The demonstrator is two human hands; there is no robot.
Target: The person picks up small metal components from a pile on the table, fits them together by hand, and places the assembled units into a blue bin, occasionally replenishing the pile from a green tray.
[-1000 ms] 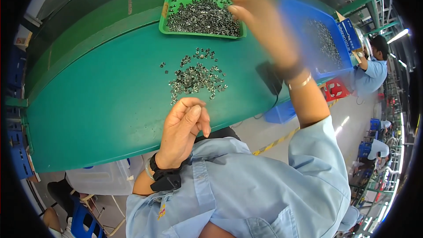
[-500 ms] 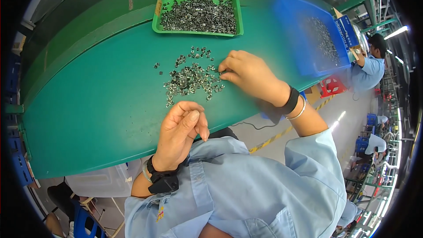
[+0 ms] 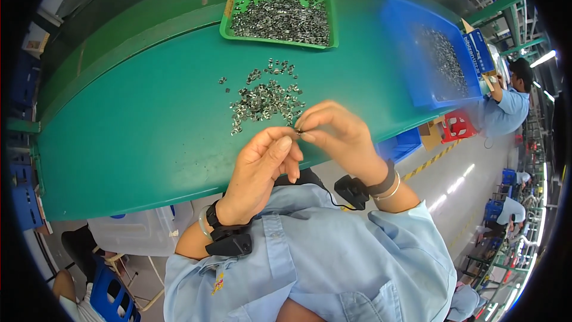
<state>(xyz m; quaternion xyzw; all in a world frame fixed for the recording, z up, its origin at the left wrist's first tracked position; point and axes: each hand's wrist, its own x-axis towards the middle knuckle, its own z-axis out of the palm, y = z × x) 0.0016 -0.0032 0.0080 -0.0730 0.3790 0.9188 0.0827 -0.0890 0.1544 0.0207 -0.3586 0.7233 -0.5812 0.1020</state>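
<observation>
A small dark metal piece [image 3: 298, 132] is pinched between the thumb and forefinger of my right hand [image 3: 341, 138]. The fingertips of my left hand [image 3: 260, 166] come up against it from the other side. My left thumb and forefinger are pressed together; whether they also hold a piece is hidden by the fingers. Just beyond both hands lies a loose pile of small shiny metal clips [image 3: 266, 101] on the green table [image 3: 137, 125]. A few stray clips lie to the left of that pile.
A green tray [image 3: 280, 42] full of similar clips stands at the far side. Right of it is a blue bin [image 3: 411, 53] with more small parts. Past the bin, a person [image 3: 506, 107] sits beside a printed box [image 3: 478, 48]. A translucent tub [image 3: 134, 232] stands below the table's near edge.
My right hand has moved from the pile's right edge toward me, bringing a metal piece to my left fingertips. My left hand has risen slightly and moved right.
</observation>
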